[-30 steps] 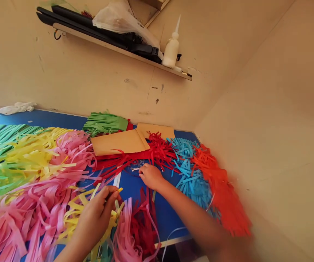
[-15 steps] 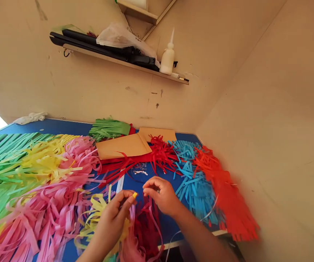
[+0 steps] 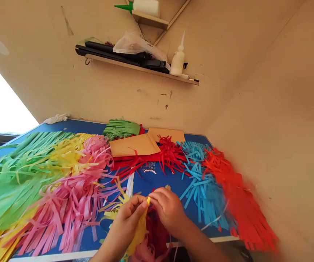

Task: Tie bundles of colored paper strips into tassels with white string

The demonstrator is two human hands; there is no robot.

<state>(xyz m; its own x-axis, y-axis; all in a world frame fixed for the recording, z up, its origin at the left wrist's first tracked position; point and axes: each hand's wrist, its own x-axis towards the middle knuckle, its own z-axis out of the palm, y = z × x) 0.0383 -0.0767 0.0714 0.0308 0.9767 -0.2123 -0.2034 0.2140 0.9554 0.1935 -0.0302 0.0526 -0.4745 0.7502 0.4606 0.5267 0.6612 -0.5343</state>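
Note:
My left hand (image 3: pixel 129 214) is closed in a pinch on the top end of a yellow tissue-paper fringe (image 3: pixel 138 236), whose strips hang down below it. Fingertips of my right hand (image 3: pixel 169 209) are closed against the same small yellow end, from the right side. Pink fringe strips (image 3: pixel 143 251) and dark red strips (image 3: pixel 157 229) hang beneath the hands near the table's front edge. A thin white string (image 3: pixel 214 221) runs by my right forearm; where it leads under the hands is hidden.
On the blue table (image 3: pixel 170 181) lie green (image 3: pixel 17 182), pink (image 3: pixel 72 196), light blue (image 3: pixel 204 189) and red-orange fringes (image 3: pixel 244 203). Brown envelopes (image 3: pixel 135 145) rest on red fringe at the back. Above, a wall shelf (image 3: pixel 135 67) carries a white squeeze bottle (image 3: pixel 177 62).
My right hand has come in to the left, and its fingertips now meet the yellow end in my left hand. The view has shifted left.

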